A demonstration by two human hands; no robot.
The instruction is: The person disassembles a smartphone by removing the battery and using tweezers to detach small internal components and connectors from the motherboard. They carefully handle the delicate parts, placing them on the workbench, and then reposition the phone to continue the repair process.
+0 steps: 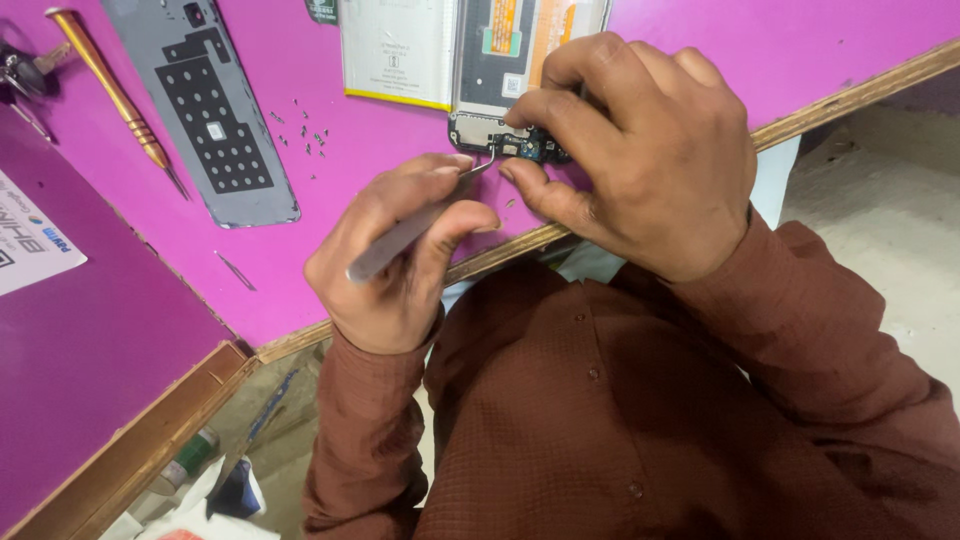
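Bench edge: we see the magenta bench point(330, 260) end in a bare wooden lip that runs just under both hands, so little surface is left between them and the drop.
Open room: we find bare magenta at lower left, beside a white printed card point(30, 240).
Left clutter: a brass-handled screwdriver point(110, 85) lies slanted, next to a grey phone back cover point(215, 105).
Middle clutter: tiny loose screws point(305, 135) are scattered between cover and battery point(395, 50).
Left hand point(400, 255): we see it curled shut round steel tweezers point(415, 225), tips at the phone's lower end.
Right hand point(630, 150): it arches over the opened phone point(510, 60), thumb and forefinger pinching a small dark circuit board point(530, 148) at its bottom edge.
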